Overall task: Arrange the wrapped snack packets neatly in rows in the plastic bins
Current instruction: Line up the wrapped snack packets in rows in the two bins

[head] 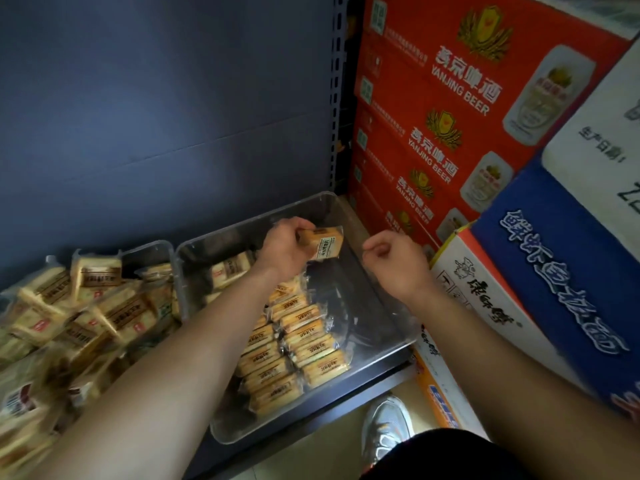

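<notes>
My left grip [287, 251] pinches a packet [323, 241] over the far end of the clear bin [367, 296], my right grip [394, 261] is curled tight on nothing I can see, and my forearm [194, 341] hides part of the rows [304, 344] below.

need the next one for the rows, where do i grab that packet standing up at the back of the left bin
Pinch the standing packet across its top edge, coming straight down from above. It stands proud of the pile with its upper part free; only its base is crowded. The right hand holds nothing.
</notes>
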{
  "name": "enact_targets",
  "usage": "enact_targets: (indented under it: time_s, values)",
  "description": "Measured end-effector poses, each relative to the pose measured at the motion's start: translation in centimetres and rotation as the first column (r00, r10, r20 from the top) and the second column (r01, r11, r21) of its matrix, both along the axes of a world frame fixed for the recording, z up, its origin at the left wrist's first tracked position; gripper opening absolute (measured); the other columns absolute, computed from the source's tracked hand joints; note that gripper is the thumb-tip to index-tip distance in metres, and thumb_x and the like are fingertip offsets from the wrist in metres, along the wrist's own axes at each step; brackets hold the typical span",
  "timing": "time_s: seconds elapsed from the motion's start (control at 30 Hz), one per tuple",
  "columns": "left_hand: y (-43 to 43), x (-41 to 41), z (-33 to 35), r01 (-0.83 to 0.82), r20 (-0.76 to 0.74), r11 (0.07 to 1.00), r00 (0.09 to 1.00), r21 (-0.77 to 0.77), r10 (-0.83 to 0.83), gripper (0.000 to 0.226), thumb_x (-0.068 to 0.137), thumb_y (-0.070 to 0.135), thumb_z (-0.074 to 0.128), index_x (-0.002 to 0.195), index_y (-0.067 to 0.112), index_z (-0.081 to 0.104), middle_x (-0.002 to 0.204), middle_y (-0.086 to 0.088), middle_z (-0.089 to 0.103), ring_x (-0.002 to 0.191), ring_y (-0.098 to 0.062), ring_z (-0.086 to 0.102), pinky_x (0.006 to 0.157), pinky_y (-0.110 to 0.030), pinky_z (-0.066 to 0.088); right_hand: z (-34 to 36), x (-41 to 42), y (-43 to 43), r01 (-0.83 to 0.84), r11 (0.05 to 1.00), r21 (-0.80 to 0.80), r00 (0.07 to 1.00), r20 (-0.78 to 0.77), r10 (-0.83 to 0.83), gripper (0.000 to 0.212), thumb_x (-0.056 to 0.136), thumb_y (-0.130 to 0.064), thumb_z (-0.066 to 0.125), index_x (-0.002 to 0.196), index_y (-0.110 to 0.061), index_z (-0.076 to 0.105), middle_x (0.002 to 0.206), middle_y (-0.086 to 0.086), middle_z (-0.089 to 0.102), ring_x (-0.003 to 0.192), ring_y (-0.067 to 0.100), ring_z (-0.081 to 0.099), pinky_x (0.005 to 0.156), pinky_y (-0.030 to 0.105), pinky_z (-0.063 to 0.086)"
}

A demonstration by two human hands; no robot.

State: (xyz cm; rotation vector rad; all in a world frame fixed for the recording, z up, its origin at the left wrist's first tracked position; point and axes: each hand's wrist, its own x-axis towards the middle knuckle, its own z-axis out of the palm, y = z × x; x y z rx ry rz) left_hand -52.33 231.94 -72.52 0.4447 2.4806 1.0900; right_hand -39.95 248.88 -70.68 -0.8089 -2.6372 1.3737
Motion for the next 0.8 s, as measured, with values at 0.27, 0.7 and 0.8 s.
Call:
enact_targets:
  time_s: [0.27,0.7,0.8]
  values:
    - [-3.5,3.1,3.5,-0.097,0.176,0.957,0.983,0.272,0.050,0.039,0.083,0.016,0.081,0.114,0.031,0.063,0.112,0.009,0.070,0.103,-0.005,0.065,0.086,-0.021,0.053,1.7,-0.6,-1.2,-0.172,0.985,0.024,0.984,-0.046,0.173,0.053,0.091,-0.031,0.074,0.140,-0.018,0.056,0.115,-0.011,0.066,0.100,0.008,0.063,0.088,0.025,0.048]
    - [-5.5,4.2,4.5,-0.113,0.200,0.966,0.978,0.231,0.067,0.041,0.083,0.012,0.080,0.114,0.029,0.059,0.109,0.007,0.072,0.097,-0.012,0.072,0.088,-0.036,0.059,2.4,-1.7,-2.4,-0.161,0.953,-0.258,0.984,-0.121,0.133,0.029,0.092,-0.011,0.071,0.119,-0.019,0.066,0.100,0.000,0.075,0.096,0.012,0.070,0.093,0.033,0.055]
    - [-5.7,2.9,4.1,-0.208,0.270,0.942,0.953,0.264,0.135,0.049,0.084,0.004,0.077,0.118,0.027,0.051,0.114,-0.002,0.068,0.094,-0.018,0.074,0.085,-0.042,0.062,1.5,-1.3,-0.9,-0.026,0.982,-0.186,0.997,-0.077,0.011,0.017,0.095,-0.014,0.066,0.106,-0.027,0.066,0.100,-0.002,0.073,0.094,0.014,0.069,0.093,0.036,0.055]
